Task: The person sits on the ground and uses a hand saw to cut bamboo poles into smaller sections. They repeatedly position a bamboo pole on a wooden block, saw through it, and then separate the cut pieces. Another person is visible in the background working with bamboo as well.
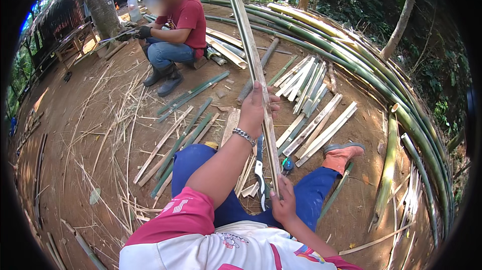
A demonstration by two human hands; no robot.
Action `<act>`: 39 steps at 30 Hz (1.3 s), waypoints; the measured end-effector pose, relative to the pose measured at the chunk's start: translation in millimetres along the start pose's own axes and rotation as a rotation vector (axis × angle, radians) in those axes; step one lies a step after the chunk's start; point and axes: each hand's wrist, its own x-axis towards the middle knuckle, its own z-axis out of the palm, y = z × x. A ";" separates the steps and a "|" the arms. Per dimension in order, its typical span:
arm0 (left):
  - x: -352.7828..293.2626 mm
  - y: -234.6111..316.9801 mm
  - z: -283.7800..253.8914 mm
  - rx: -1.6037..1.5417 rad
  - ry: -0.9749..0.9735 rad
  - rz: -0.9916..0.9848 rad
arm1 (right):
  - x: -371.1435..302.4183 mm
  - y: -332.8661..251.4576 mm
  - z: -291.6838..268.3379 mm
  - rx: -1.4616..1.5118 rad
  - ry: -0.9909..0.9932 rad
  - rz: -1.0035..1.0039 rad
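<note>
A long split bamboo slat [255, 54] stands steeply slanted in front of me, its hollow inner side partly showing. My left hand [257, 108], with a chain bracelet at the wrist, is wrapped round its middle. Lower down, my right hand [284, 202] grips the slat close to its near end. Between my legs lies a pruning saw [259, 172] with a white and black handle, partly behind the slat. A small blue and black round object [287, 165], perhaps a tape measure, rests right of the slat.
Cut bamboo strips [306, 81] lie in bundles ahead, with more green strips [183, 144] to the left. Long green bamboo poles [331, 39] curve along the right. A co-worker in a red shirt [188, 21] crouches at the far left near a tree trunk [95, 4].
</note>
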 end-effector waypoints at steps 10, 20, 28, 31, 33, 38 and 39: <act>-13.5 2.0 15.5 -0.259 -0.364 0.027 | 13.3 6.4 2.1 0.062 0.063 0.017; -44.7 -17.5 44.1 0.246 -0.206 0.097 | 35.2 18.8 6.4 0.102 0.069 -0.020; -52.0 4.8 49.5 0.299 -0.255 0.128 | 16.7 38.5 5.7 0.405 -0.034 0.277; -53.7 7.6 48.1 0.248 -0.294 0.148 | 14.2 40.4 0.3 0.387 -0.115 0.377; -54.5 7.2 48.1 0.235 -0.310 0.156 | 16.2 35.0 -0.7 0.396 -0.117 0.408; -55.8 6.7 48.8 0.208 -0.363 0.108 | 16.5 27.1 -3.1 0.286 -0.074 0.362; -57.5 7.5 50.1 0.188 -0.371 0.099 | 15.4 27.2 -3.1 0.276 -0.062 0.353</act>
